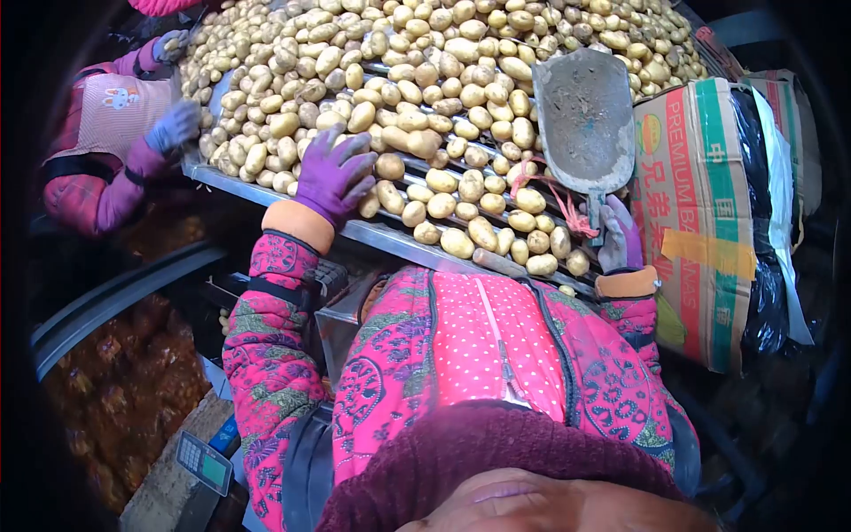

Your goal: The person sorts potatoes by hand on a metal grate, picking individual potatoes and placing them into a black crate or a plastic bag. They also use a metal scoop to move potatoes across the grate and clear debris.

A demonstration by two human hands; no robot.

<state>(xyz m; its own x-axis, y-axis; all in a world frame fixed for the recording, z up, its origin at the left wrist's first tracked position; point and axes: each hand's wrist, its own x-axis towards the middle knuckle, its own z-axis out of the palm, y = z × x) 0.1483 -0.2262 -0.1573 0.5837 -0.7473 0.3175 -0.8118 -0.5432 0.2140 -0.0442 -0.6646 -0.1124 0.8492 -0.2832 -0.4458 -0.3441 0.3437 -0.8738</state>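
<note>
My left hand (335, 177), in a purple glove, rests with fingers spread on potatoes (408, 115) near the front edge of the slatted metal table. Beside its fingertips lie several loose potatoes. At the right, my right hand (618, 232), in a purple and grey glove, is by the handle of a grey metal scoop (585, 115); its fingers are wrapped round the handle. The scoop lies tilted at the table's right side, with dirt in its pan. Red string (567, 208) trails near the handle.
A printed cardboard box (691, 222) stands at the right, against the table. A co-worker's gloved hands (174, 126) are at the table's left end. The metal table edge (390, 238) runs before me. A digital scale display (204, 463) sits lower left.
</note>
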